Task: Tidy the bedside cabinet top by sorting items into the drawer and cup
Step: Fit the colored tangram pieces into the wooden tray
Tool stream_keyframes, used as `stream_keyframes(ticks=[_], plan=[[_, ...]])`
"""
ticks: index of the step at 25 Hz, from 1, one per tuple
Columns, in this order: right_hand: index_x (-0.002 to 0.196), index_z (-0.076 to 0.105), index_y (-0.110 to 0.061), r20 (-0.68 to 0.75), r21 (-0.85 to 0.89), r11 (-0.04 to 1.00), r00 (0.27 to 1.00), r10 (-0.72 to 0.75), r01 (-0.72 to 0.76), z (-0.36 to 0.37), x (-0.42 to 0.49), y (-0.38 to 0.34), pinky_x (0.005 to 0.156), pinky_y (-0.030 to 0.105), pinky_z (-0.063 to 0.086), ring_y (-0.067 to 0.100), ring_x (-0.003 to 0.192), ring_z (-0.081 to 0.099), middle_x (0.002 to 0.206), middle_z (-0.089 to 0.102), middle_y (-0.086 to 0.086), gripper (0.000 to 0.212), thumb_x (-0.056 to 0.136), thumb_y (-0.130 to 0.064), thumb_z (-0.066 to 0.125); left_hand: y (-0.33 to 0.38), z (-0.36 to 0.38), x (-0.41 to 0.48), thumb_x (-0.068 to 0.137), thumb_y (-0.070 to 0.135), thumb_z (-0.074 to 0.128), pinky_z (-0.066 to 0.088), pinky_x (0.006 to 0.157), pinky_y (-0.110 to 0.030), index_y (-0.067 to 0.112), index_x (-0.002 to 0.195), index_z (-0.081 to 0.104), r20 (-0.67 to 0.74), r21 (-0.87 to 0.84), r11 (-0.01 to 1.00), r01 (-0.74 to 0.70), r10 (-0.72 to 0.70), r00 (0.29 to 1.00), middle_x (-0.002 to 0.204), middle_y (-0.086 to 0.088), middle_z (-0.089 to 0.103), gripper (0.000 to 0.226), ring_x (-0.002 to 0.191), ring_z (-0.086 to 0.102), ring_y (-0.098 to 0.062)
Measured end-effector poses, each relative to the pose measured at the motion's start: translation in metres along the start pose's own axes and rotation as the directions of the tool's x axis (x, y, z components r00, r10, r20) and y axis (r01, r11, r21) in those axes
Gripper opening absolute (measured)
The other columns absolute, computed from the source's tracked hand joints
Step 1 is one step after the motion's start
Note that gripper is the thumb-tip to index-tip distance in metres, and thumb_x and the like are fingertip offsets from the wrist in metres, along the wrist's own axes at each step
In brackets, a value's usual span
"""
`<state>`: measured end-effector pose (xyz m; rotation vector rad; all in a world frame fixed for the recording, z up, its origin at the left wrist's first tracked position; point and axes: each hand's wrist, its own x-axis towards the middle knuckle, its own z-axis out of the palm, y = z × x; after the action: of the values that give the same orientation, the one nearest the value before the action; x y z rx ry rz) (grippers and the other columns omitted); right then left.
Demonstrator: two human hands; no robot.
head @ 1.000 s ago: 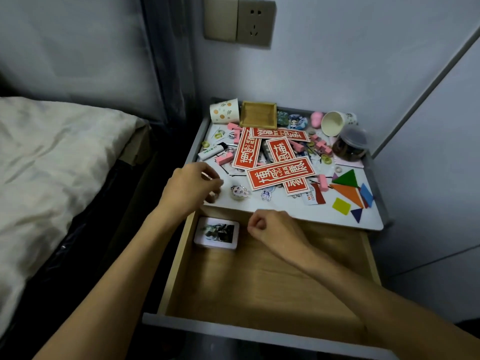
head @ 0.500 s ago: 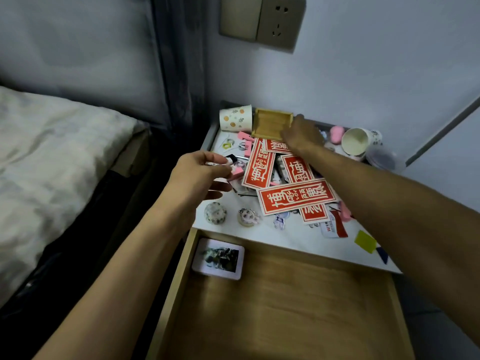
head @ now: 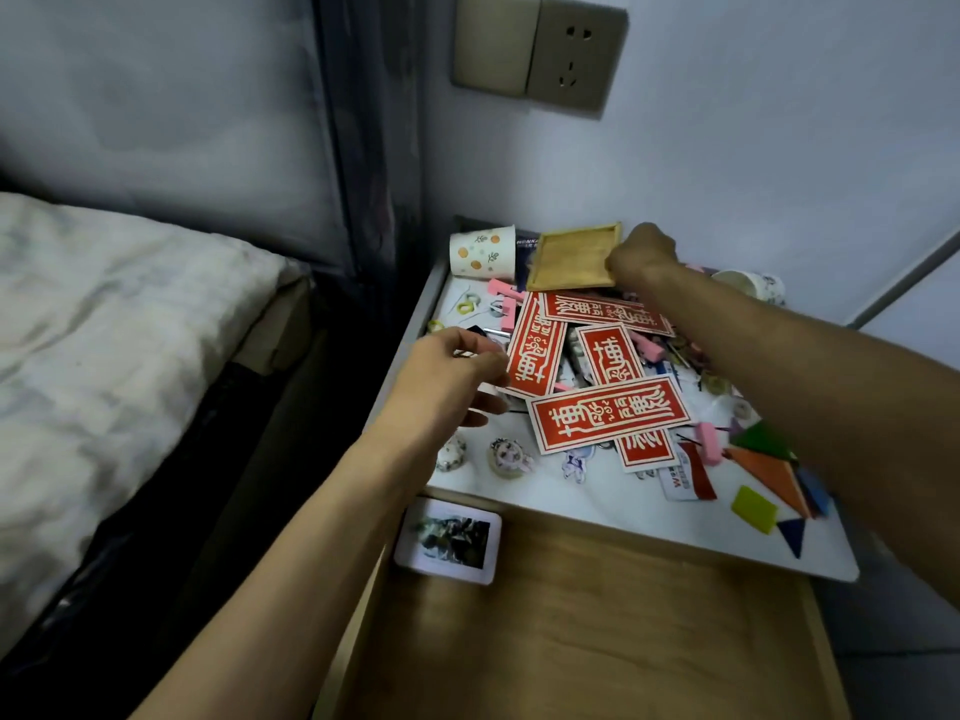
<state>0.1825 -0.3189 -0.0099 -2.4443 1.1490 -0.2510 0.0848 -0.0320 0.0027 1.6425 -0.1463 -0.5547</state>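
Observation:
The white cabinet top (head: 613, 506) is strewn with red paper strips (head: 608, 415), pink clips, coloured tangram pieces (head: 763, 475) and small trinkets. At the back, my right hand (head: 641, 257) grips the right edge of a square wooden tray (head: 574, 257), which is tilted up off the top. My left hand (head: 447, 371) hovers over the left side of the top with fingers pinched on a small item I cannot make out. A dotted paper cup (head: 483, 250) lies on its side at the back left. The wooden drawer (head: 597, 626) is pulled out below and holds a white-framed photo card (head: 449, 540).
A second paper cup (head: 748, 284) lies at the back right behind my right forearm. A bed with a pale cover (head: 104, 356) stands to the left across a dark gap. A wall socket (head: 540, 49) is above the cabinet.
My right hand left the drawer, reached to the back of the top and took hold of the wooden tray, tilting it up. My left hand rose from the front edge.

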Motion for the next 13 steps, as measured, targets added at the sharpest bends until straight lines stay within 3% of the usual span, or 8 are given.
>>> stream_keyframes(ticks=[2,4,6,8,10,13], plan=[[0.124,0.054,-0.001,0.024,0.080,0.997,1.000,-0.013,0.011,-0.022,-0.021,0.008,0.092,0.036,0.048,0.034,0.113,0.059,0.125,0.059,0.020,0.033,0.092,-0.008,0.050,-0.001,0.008,-0.005,0.095,0.015,0.060,0.049,0.053,-0.022,0.008,0.100,0.063,0.010,0.024,0.999,-0.030,0.030,1.000,0.077,0.000,0.072,0.009,0.060,0.067,-0.012],[0.124,0.054,-0.004,0.045,0.279,0.959,0.997,-0.060,0.045,-0.042,-0.059,0.026,0.082,0.038,0.053,0.029,0.096,0.064,0.113,0.064,0.018,0.036,0.089,-0.007,0.053,-0.004,0.021,-0.012,0.097,0.020,0.059,0.050,0.056,-0.026,0.010,0.098,0.062,0.048,0.055,0.997,-0.057,0.055,0.997,0.084,-0.003,0.072,0.010,0.065,0.068,-0.016],[0.131,0.043,-0.006,0.105,0.582,0.812,0.986,-0.127,0.042,-0.057,-0.115,0.051,0.059,0.036,0.053,0.021,0.067,0.064,0.097,0.065,0.014,0.046,0.087,-0.002,0.055,-0.010,0.035,-0.023,0.098,0.030,0.058,0.052,0.058,-0.028,0.013,0.100,0.063,0.088,0.072,0.995,-0.069,0.063,0.994,0.091,-0.003,0.073,0.018,0.069,0.071,-0.019],[0.141,0.031,-0.021,0.199,0.780,0.626,0.957,-0.209,-0.025,-0.069,-0.172,0.082,0.049,0.031,0.051,0.017,0.054,0.062,0.094,0.067,0.012,0.065,0.087,0.002,0.059,-0.016,0.050,-0.036,0.097,0.039,0.057,0.057,0.062,-0.029,0.015,0.106,0.064,0.148,0.053,0.996,-0.066,0.058,0.987,0.095,-0.001,0.073,0.026,0.074,0.073,-0.022],[0.142,0.024,-0.040,0.287,0.838,0.536,0.920,-0.267,-0.106,-0.066,-0.218,0.107,0.049,0.028,0.052,0.019,0.055,0.064,0.088,0.071,0.012,0.079,0.088,0.003,0.062,-0.023,0.061,-0.046,0.096,0.037,0.060,0.058,0.066,-0.030,0.013,0.112,0.064,0.214,-0.039,0.999,-0.024,0.032,0.976,0.099,-0.004,0.073,0.030,0.077,0.073,-0.023],[0.139,0.027,-0.038,0.373,0.838,0.509,0.888,-0.270,-0.197,-0.059,-0.250,0.137,0.052,0.031,0.055,0.025,0.062,0.068,0.089,0.073,0.009,0.072,0.089,-0.003,0.065,-0.034,0.081,-0.061,0.096,0.018,0.061,0.059,0.064,-0.030,0.006,0.113,0.063,0.203,-0.131,0.991,-0.004,0.031,0.979,0.100,-0.014,0.073,0.021,0.073,0.072,-0.021]])
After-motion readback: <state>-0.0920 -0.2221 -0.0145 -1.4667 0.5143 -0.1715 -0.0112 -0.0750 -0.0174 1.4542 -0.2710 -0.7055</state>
